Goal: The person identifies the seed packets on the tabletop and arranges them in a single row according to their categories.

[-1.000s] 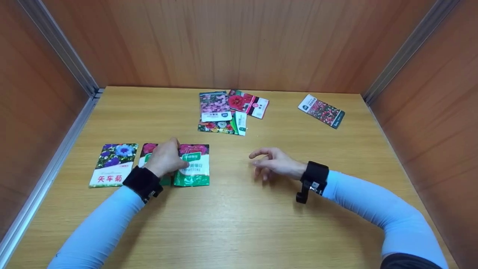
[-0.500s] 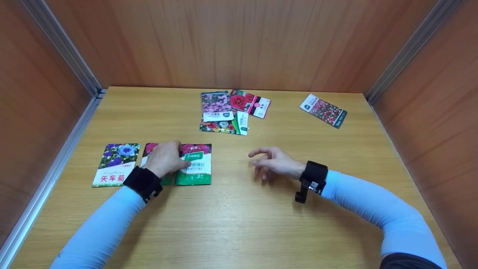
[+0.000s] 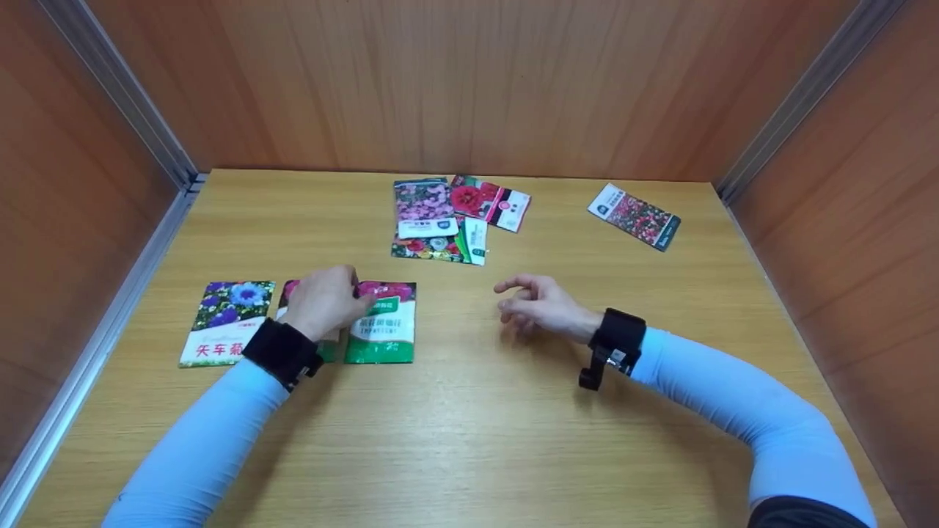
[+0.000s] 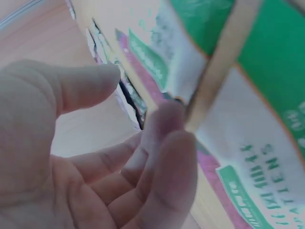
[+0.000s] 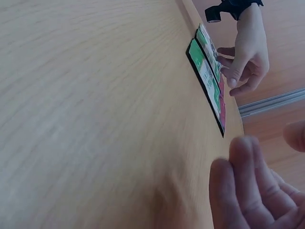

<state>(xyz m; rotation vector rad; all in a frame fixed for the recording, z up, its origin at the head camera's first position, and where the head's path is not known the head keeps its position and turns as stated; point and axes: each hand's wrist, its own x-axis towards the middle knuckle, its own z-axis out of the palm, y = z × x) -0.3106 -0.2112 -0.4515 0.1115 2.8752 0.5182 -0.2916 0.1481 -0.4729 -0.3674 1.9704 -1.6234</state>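
Two like seed packets, green and white with magenta flowers, lie side by side on the table. The right one [image 3: 385, 341] shows almost whole in the head view; the left one [image 3: 330, 352] is mostly covered by my left hand [image 3: 323, 304]. In the left wrist view that hand's fingers [image 4: 164, 176] are loosely bent over the packets, with nothing between thumb and fingers. A blue cornflower packet [image 3: 227, 323] lies to the left of this pair. My right hand [image 3: 543, 304] hovers over the table right of them, its fingers loosely bent and holding nothing.
Farther back several seed packets overlap in a pile: a pink-flowered one [image 3: 425, 205], a red-flowered one [image 3: 488, 202] and a multicoloured one [image 3: 433, 249]. A single packet [image 3: 634, 218] lies at the back right. Wooden panels [image 3: 469, 88] wall the table at the back and sides.
My left hand has lifted a little off the green and white packets, and its thumb has drawn back from the right one. My right hand has shifted slightly away from me.
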